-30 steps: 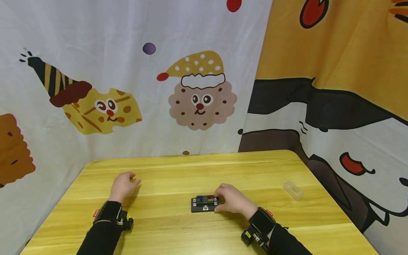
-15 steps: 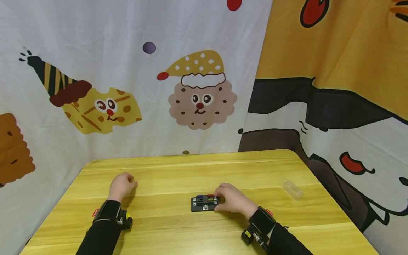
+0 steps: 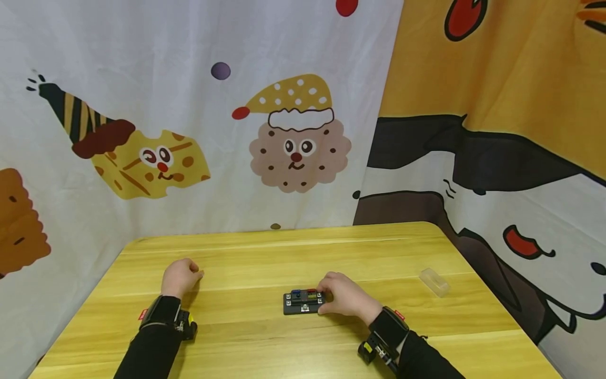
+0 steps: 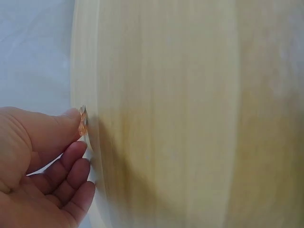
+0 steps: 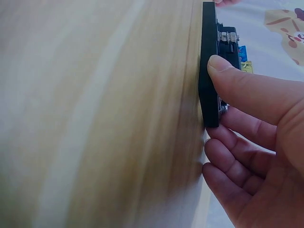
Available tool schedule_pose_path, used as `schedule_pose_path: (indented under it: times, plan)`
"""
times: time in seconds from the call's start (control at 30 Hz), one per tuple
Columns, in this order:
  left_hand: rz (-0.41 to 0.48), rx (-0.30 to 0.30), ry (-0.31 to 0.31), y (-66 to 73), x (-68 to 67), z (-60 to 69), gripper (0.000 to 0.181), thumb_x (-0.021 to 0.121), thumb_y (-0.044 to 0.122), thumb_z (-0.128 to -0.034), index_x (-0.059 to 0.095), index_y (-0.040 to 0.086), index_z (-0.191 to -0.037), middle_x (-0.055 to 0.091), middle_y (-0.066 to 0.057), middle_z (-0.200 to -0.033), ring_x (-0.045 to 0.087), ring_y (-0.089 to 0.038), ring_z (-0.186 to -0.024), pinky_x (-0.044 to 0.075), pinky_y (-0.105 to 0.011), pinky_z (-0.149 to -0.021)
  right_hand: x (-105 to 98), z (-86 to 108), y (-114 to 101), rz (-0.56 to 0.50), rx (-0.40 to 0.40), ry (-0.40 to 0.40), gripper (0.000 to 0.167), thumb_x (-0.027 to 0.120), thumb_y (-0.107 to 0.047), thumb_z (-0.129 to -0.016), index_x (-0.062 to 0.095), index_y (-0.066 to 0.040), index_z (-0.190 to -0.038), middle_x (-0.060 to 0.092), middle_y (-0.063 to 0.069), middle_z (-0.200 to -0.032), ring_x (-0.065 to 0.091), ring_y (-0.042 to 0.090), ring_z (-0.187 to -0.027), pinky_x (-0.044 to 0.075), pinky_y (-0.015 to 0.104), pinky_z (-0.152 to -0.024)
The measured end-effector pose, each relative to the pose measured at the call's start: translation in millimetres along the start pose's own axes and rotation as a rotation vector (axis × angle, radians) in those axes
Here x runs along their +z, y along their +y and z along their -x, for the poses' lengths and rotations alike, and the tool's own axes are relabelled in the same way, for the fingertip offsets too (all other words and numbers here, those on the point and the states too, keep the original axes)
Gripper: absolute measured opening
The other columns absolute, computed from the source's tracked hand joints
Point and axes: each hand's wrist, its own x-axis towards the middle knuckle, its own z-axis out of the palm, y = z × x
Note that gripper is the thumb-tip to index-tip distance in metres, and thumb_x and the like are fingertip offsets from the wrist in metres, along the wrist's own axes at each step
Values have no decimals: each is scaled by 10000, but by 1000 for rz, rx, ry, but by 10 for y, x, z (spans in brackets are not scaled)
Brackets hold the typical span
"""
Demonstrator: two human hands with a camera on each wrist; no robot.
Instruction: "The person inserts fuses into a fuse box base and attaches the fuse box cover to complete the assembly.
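Observation:
In the head view, a black fuse block [image 3: 303, 302] lies on the table, with blue, red and yellow blade fuses seated in it and silver screw terminals around them. My right hand [image 3: 347, 297] grips its right end. The right wrist view has the thumb [image 5: 251, 88] pressed on the block's black base [image 5: 209, 71]. Further left, my left hand [image 3: 181, 278] stays low over the table, apart from the block. Between thumb and index finger it pinches a small translucent orange blade fuse [image 4: 83, 122] with metal prongs; the index finger is mostly hidden.
A clear plastic cover [image 3: 434, 282] lies on the right part of the wooden table [image 3: 265, 347]. Behind the table hangs a cartoon-printed cloth [image 3: 180, 221]. Each wrist wears a black strap with a small camera [image 3: 188, 325].
My left hand has drawn back slightly to the left, its fingertips closer in. The right hand and the fuse block have stayed in place.

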Motion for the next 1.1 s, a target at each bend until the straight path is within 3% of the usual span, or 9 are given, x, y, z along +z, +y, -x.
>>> schedule_pose_path:
  times: [0.73, 1.1]
  plan:
    - [-8, -13, 25, 20, 9, 20, 179, 740, 92, -843, 604, -15, -799, 612, -124, -755, 560, -304, -694, 458, -489, -717, -12, -3, -15, 0, 4, -3, 405, 884, -274, -740, 712, -92, -1058, 598, -17, -1021, 542, 158, -919, 471, 391, -877]
    - [13, -55, 8, 42, -3, 17, 194, 732, 95, -850, 576, -6, -792, 594, -115, -747, 554, -293, -692, 453, -468, -696, -13, -1, -5, -6, -11, 5, 411, 884, -273, -744, 713, -84, -1066, 595, -16, -1024, 528, 144, -897, 472, 369, -866]
